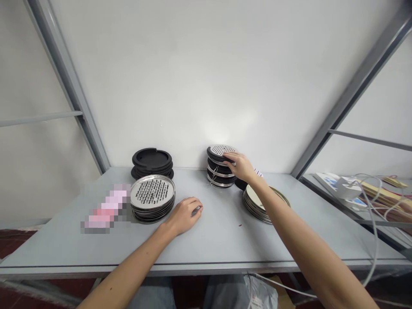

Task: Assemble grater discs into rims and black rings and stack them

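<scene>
My right hand [240,166] reaches to the back of the table and grips the right edge of a round grater disc in a black ring [222,151]. Fingers lie over its rim and the thumb is lower at the side. This disc sits on top of a stack of black rings with metal bands and wire clips [220,176]. My left hand [186,214] rests on the table with fingers curled in, and nothing shows in it. Just left of it stands a stack of metal grater discs [152,198]. Behind that are stacked black rings [152,160].
Under my right forearm lies a stack of round metal lids [257,205], partly hidden, with a dark item behind it. A blurred pink patch [107,208] is at the left. A white adapter [348,188] and cables lie on the right shelf. Grey metal posts [69,81] frame the table.
</scene>
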